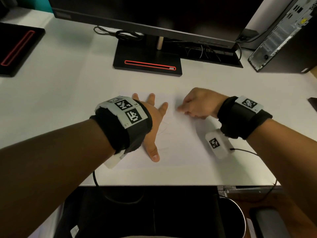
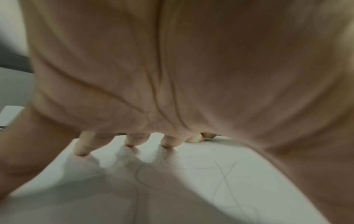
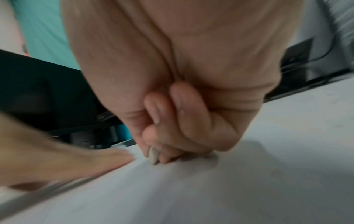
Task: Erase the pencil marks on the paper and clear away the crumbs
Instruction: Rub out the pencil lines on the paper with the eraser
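Paper lies flat on the desk before you, faint pencil marks beside your left hand — spread wide, pressing the sheet. Your right hand pinches a small eraser, tip on the paper's far part. Ease that left pressure and the sheet could buckle or tear — and rubbing there misses the marks nearer you.

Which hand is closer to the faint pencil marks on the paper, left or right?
Left. The left hand presses flat on the paper with the pencil marks beside its thumb; the right hand, pinching an eraser, is farther right.
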The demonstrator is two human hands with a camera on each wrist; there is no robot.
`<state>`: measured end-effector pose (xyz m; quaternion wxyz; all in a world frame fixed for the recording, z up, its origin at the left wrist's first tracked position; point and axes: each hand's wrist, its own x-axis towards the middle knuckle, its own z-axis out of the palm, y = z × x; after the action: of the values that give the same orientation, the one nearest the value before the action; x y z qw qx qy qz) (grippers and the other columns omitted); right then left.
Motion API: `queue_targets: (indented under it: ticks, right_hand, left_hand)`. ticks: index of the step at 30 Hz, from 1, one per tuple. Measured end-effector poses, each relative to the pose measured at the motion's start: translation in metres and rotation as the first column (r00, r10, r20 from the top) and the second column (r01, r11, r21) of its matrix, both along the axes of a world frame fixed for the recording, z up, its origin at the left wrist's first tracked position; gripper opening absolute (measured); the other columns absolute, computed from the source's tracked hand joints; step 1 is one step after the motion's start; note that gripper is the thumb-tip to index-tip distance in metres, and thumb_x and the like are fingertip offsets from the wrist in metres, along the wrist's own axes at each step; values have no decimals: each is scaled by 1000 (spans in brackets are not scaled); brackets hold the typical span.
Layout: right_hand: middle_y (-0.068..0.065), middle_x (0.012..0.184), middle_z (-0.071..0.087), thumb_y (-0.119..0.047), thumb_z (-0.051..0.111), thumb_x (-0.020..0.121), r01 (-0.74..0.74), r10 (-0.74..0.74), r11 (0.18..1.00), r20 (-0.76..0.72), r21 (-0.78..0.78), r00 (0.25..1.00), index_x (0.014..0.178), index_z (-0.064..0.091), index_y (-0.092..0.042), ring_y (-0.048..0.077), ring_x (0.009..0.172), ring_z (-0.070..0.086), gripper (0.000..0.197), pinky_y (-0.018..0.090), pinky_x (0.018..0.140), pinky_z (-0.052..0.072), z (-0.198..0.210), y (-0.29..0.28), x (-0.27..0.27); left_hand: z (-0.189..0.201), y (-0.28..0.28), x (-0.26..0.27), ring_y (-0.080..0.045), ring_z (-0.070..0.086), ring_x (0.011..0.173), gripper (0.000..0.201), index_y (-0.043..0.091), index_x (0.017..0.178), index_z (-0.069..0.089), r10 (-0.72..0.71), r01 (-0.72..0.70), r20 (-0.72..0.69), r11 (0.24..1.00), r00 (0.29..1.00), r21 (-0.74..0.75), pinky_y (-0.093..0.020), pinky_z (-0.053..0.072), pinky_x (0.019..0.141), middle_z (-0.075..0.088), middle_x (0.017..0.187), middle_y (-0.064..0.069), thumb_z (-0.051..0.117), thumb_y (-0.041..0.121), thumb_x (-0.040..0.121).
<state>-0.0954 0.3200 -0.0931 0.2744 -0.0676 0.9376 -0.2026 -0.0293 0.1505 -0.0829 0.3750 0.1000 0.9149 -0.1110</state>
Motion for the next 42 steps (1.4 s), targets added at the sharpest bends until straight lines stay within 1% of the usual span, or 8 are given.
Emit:
queue_targets:
  ticks: [14, 19, 24, 28, 32, 37, 40, 42]
  right_hand:
    - [3, 58, 59, -36, 61, 93, -208, 208, 976, 7, 58, 978, 67, 64, -12, 17, 50, 50, 36, 26, 54, 44, -2, -3, 15]
    - [1, 60, 62, -33, 65, 93, 45, -45, 999, -46, -10, 998, 66, 68, -14, 21, 60, 57, 33, 27, 55, 47, 2, 15, -8]
    - [-1, 55, 58, -32, 64, 93, -116, 115, 993, 95, 3, 989, 67, 67, -12, 14, 46, 49, 33, 23, 48, 44, -2, 6, 10]
    - [5, 59, 58, -25, 62, 94, 237, -240, 965, -14, -108, 971, 69, 65, -8, 19, 48, 48, 30, 25, 46, 42, 3, 35, -14]
    - [13, 68, 65, -22, 59, 99, 495, -321, 734, 406, -465, 856, 83, 58, -8, 19, 47, 59, 22, 23, 43, 46, 12, 21, 15]
    - [33, 111, 70, -25, 51, 103, 637, 39, 585, 802, -502, 596, 111, 59, 6, 40, 103, 72, 33, 44, 90, 61, -13, -3, 58]
    - [31, 120, 66, -22, 47, 104, 835, -223, -9, 815, -550, 534, 100, 55, -2, 37, 98, 71, 23, 41, 91, 58, -21, 23, 30]
    - [28, 127, 64, -17, 48, 103, 696, -523, -303, 724, -651, 450, 88, 52, -8, 36, 94, 70, 18, 41, 87, 59, -15, 46, 17]
  left_hand:
    - [1, 0, -1, -56, -16, 145, 159, 31, 149, -36, -12, 12, 11, 1000, 1000, -11, -69, 18, 113, -35, 160, -12, 82, 76, 52]
    - [-1, -2, -2, -56, -16, 145, 161, 33, 149, -36, -16, 17, 19, 1000, 1000, -7, -70, 19, 113, -36, 160, -11, 82, 78, 49]
    - [1, -2, 1, -55, -16, 145, 158, 30, 149, -36, -45, 45, 17, 999, 999, -14, -66, 15, 115, -36, 159, -14, 82, 76, 54]
    - [0, -3, 2, -56, -18, 144, 161, 31, 150, -34, -50, 50, 17, 999, 999, -4, -67, 20, 113, -34, 160, -13, 83, 76, 50]
    - [-1, -3, 2, -56, -17, 144, 161, 29, 150, -34, -56, 56, 8, 998, 998, -3, -65, 23, 113, -32, 160, -15, 84, 76, 50]
    - [-3, -5, 2, -55, -16, 145, 162, 30, 149, -36, -75, 75, -1, 997, 997, 0, -61, 21, 116, -34, 159, -15, 82, 78, 49]
    - [-2, -7, 3, -54, -18, 145, 161, 32, 150, -35, -61, 61, 8, 998, 998, 8, -61, 23, 115, -34, 160, -12, 83, 77, 49]
    - [0, -7, 4, -54, -18, 145, 159, 33, 150, -34, -69, 69, 16, 998, 997, 8, -62, 22, 115, -34, 160, -11, 83, 77, 51]
